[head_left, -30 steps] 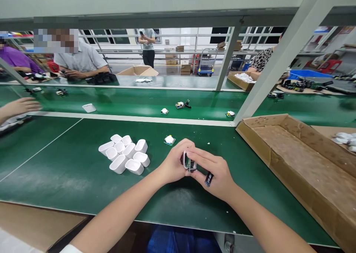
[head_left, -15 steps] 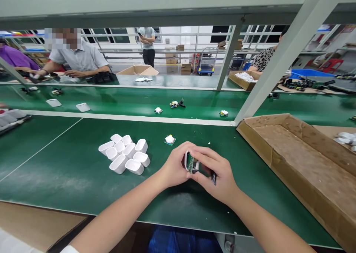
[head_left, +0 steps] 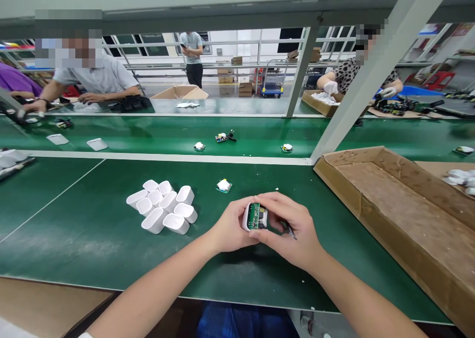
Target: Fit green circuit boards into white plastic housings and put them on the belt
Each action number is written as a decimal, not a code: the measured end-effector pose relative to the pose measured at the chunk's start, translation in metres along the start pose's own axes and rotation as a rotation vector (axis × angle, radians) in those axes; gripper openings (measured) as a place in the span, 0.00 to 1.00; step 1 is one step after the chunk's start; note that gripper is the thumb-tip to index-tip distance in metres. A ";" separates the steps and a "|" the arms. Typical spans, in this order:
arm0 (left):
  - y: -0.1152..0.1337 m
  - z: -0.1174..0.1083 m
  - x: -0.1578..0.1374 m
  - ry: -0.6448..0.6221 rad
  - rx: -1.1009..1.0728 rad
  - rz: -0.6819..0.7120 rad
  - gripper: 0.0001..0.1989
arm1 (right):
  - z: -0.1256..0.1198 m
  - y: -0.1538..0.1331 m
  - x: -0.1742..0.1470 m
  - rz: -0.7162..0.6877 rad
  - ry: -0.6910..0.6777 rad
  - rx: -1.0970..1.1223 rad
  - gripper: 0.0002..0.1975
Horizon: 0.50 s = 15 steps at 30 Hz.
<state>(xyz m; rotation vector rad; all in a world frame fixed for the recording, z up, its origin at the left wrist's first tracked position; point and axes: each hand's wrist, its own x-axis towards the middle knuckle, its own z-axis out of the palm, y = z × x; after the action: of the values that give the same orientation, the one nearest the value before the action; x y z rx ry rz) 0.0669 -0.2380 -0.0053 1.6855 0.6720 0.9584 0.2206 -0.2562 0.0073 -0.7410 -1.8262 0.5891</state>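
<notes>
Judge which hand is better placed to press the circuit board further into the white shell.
Probably the right hand: its fingers arch over the green circuit board at the open end, while the left hand cups the white shell from behind, steadying it.

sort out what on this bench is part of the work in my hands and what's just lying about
In hand:
left hand and right hand, gripping one white plastic shell with a green circuit board inside
thin dark tool in the right hand

Lying about:
cluster of empty white plastic shells
small loose board
brown cardboard tray
</notes>
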 end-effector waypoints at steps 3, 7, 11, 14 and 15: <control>-0.003 0.000 0.000 0.018 0.027 0.033 0.11 | 0.002 0.000 0.000 0.026 -0.020 -0.014 0.20; -0.009 -0.002 0.000 0.041 0.148 0.097 0.11 | 0.004 0.000 0.000 0.100 -0.064 -0.025 0.20; -0.012 -0.004 0.000 0.161 0.300 0.103 0.12 | 0.001 0.003 0.003 0.164 -0.127 0.062 0.19; -0.012 -0.003 -0.001 0.203 0.463 0.141 0.09 | -0.001 0.007 0.005 0.237 -0.111 0.145 0.21; -0.013 -0.003 -0.001 0.205 0.506 0.158 0.09 | -0.001 0.009 0.006 0.270 -0.096 0.143 0.22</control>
<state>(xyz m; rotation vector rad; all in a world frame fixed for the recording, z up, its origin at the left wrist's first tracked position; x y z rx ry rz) 0.0639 -0.2331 -0.0172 2.1237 0.9906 1.1492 0.2220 -0.2460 0.0050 -0.8810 -1.7619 0.9352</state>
